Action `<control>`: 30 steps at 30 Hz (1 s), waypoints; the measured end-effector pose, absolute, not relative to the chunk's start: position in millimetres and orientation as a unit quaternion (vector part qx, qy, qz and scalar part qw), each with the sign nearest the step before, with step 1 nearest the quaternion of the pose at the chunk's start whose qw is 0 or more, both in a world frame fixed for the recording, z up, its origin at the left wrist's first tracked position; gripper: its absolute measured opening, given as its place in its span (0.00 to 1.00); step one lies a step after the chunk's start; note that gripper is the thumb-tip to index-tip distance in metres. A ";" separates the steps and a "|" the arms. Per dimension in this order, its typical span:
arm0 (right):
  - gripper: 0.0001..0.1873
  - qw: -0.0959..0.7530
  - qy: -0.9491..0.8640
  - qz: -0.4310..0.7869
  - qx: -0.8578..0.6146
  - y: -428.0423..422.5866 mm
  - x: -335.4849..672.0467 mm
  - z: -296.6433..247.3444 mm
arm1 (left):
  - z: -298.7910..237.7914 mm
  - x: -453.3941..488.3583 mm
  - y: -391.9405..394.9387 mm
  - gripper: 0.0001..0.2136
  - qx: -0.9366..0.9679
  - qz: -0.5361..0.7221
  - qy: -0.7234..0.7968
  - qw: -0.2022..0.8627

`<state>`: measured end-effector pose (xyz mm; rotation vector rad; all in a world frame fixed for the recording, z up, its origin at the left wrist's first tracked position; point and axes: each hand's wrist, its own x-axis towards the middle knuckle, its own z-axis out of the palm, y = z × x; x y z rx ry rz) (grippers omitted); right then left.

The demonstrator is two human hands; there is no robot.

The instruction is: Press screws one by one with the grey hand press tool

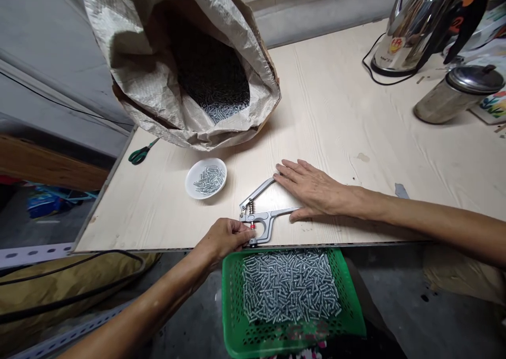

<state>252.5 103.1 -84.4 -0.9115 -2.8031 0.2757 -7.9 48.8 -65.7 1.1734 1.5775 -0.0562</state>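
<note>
A grey metal hand-press pliers (269, 224) lies at the table's front edge, its two handles spread, with a small spring and a red part at its jaw. My left hand (227, 238) is closed in a pinch at the jaw; what sits between thumb and finger is hidden. Over the handle ends, my right hand (312, 187) has its fingers stretched out by the upper handle and its thumb by the lower one. Below the edge, a green plastic basket (351, 301) holds many small ribbed metal pieces (290, 285). More such pieces fill part of a white bowl (188, 182).
A large woven sack (138, 93) with metal pieces inside stands open at the back left. Scissors with green handles (138, 155) lie beside it. A steel kettle (415, 27) with a cord and a lidded canister (446, 98) stand at the back right of the wooden table (332, 106).
</note>
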 end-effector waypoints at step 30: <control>0.10 0.082 -0.926 0.160 -0.331 96.6 235.2 -75.2 | -69.1 46.5 66.8 0.15 0.842 0.037 0.514 0.162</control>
